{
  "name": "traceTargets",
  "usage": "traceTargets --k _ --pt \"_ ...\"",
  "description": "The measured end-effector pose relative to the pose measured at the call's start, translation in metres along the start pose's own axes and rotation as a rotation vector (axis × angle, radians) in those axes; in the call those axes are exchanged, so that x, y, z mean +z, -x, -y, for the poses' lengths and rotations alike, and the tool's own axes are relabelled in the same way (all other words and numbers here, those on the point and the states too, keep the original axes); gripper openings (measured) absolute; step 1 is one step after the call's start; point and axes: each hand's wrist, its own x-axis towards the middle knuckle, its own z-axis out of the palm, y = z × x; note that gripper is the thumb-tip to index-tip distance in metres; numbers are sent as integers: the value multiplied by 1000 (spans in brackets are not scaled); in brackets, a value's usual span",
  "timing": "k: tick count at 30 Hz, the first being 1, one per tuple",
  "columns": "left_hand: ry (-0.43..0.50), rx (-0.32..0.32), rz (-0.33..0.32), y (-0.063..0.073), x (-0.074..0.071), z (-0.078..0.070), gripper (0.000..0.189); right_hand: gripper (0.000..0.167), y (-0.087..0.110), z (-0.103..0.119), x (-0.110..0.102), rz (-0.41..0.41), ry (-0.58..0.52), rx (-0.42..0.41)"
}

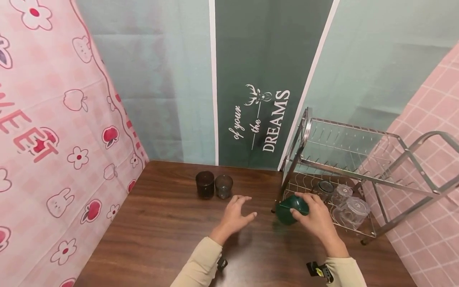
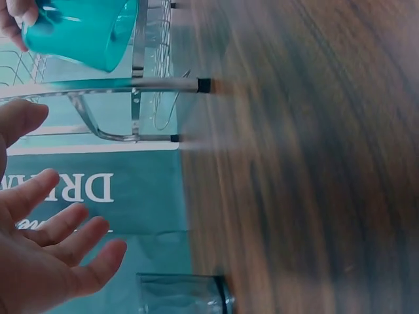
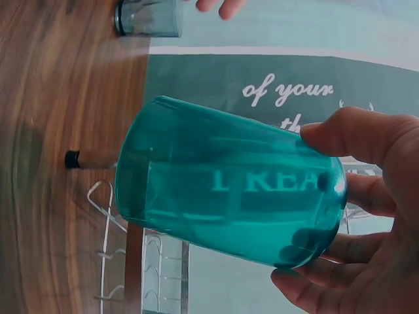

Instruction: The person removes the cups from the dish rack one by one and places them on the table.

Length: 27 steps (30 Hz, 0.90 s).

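My right hand [image 1: 315, 215] grips a translucent teal-green cup [image 1: 291, 210] by its upper end, thumb on one side and fingers on the other. Tilted in front of the rack, the cup [image 3: 229, 183] has its other end toward the tabletop in the right wrist view. My left hand [image 1: 234, 215] hovers over the table with fingers spread and nothing in them. Just beyond it stand a dark tumbler [image 1: 205, 184] and a smaller grey glass [image 1: 224, 186], side by side; part of one glass [image 2: 180, 294] shows in the left wrist view.
A two-tier metal dish rack [image 1: 362, 173] stands at the right. On its lower tier are a dark glass [image 1: 324, 189], a small clear glass [image 1: 343, 193] and a clear mug [image 1: 353, 211]. Printed cloths hang around the brown wooden table [image 1: 157, 223].
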Motion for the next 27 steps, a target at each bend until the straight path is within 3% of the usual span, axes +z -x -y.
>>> traceTargets --k 6,11,20,24,27 --pt "83 21 -39 2 7 1 46 50 2 4 7 -35 -41 -17" --pt "184 -11 -47 2 12 5 45 49 2 4 12 -67 -70 -26" --pt "547 -124 -17 5 28 11 45 47 4 4 19 -82 -144 21" --pt "649 -135 -20 5 31 7 45 45 4 3 21 -69 -174 66" --pt "741 -116 -23 6 24 -2 44 45 4 2 22 -47 -220 103"
